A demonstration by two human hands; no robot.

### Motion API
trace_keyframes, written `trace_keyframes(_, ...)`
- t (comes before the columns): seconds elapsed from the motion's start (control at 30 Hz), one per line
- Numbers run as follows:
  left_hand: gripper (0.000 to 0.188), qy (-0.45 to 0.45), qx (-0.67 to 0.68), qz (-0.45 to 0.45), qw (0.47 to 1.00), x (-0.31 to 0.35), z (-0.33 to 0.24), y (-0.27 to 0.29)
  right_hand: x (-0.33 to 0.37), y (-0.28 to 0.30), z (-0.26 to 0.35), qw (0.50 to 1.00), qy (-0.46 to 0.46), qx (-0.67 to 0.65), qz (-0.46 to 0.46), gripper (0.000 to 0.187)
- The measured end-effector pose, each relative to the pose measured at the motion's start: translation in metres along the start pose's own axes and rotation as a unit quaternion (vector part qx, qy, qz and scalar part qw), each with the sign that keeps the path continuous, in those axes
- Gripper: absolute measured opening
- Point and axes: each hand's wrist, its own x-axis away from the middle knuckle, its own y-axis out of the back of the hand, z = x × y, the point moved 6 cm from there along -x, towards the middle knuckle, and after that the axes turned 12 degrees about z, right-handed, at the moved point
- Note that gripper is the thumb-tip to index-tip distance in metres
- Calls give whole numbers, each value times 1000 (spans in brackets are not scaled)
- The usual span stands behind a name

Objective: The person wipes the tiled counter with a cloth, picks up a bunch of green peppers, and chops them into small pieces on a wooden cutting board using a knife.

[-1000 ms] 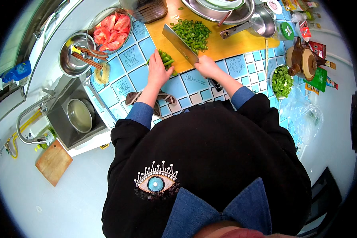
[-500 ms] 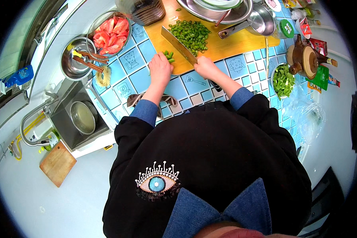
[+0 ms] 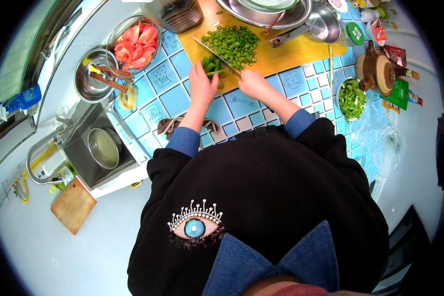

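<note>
— Holding firm, both of them: the right hand (image 3: 251,83) has its grip closed round the handle of the broad steel cleaver (image 3: 217,58), and the left hand (image 3: 202,86) is curled down on the small bunch of uncut green peppers (image 3: 211,66).

— What has changed since a moment ago?

— The blade has stepped back along the bunch toward the left fingertips, so the uncut part looks shorter — the chopping seems well along.

— And the peppers, relative to the grip?

— Just beyond the left fingertips, under the blade's edge, on the yellow wooden cutting board (image 3: 281,54). The heap of chopped green pieces (image 3: 234,44) lies past the blade, on the blue-tiled counter's (image 3: 177,96) far side.
</note>
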Motion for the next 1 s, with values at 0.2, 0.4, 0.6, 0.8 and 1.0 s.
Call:
trace_keyframes(0.2,36,-54,-29,-48,997,6,-6,2,1,-5,5,998,12,59,8,22)
trace_keyframes(0.4,29,-69,-5,-62,996,4,-6,-8,5,-3,5,998,39,42,-15,19)
trace_keyframes(0.6,26,-77,-32,-86,993,6,-7,-7,23,11,16,999,21,35,-17,20)
trace_keyframes(0.8,24,-58,-7,-76,995,5,-4,-10,29,12,22,998,5,62,17,20)
trace_keyframes(1.0,23,-59,-7,-86,994,5,-3,-12,18,12,29,994,1,91,63,18)
